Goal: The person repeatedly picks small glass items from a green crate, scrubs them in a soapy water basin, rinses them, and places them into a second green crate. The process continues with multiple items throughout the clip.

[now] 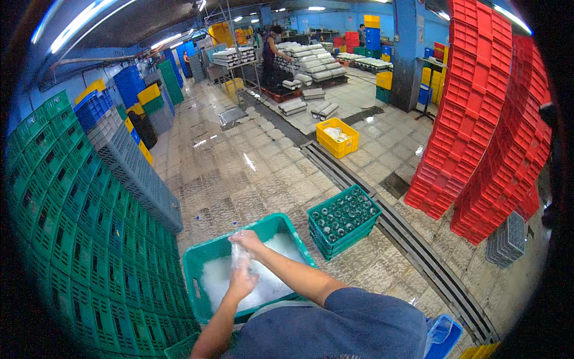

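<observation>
Head view: floor (215,173) stretches past the green tub (281,225); left hand (242,282) and right hand (247,239) above, fingers clasping a clear item (241,257).

this looked like a factory wash hall: tall stacks of red crates (472,107) and green crates (78,239), a foamy tub (191,269), wet tiled floor (263,179), long drain (421,257) and strip lights (78,29) showed it.

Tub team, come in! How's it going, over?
Left hand and right hand on clear thing. Held over green tub. Crate right of tub, not blocking.
</observation>
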Demonstrator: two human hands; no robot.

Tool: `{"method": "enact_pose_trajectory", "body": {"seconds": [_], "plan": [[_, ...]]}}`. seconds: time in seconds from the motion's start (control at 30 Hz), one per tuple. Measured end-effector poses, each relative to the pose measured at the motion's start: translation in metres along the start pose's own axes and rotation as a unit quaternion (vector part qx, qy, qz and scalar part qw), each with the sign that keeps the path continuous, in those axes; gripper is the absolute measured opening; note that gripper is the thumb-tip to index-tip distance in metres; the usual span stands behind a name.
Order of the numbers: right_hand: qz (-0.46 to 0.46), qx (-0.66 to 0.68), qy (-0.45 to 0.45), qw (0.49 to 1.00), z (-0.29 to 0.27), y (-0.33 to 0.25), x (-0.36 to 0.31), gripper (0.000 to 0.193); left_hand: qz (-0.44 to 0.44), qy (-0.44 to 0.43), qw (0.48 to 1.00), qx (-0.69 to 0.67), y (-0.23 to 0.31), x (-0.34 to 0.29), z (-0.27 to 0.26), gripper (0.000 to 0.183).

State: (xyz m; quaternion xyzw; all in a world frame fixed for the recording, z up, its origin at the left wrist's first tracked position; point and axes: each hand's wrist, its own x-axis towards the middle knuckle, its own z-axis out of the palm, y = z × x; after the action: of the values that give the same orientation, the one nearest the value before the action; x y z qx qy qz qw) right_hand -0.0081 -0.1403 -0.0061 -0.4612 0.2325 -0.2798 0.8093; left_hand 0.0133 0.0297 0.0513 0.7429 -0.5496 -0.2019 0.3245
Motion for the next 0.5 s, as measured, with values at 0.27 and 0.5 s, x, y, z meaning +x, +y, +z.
{"method": "enact_pose_trajectory", "body": {"seconds": [0.27, 0.5], "plan": [[0.025, -0.134, 0.045, 0.990, -0.037, 0.011, 0.009, 0.028, 0.117, 0.096, 0.975, 0.165, -0.025, 0.018, 0.034, 0.032], [0.055, 0.001, -0.273, 0.961, -0.050, 0.052, -0.068, 0.028, -0.137, 0.252, 0.948, -0.136, -0.066, 0.065, 0.013, 0.026]]}}
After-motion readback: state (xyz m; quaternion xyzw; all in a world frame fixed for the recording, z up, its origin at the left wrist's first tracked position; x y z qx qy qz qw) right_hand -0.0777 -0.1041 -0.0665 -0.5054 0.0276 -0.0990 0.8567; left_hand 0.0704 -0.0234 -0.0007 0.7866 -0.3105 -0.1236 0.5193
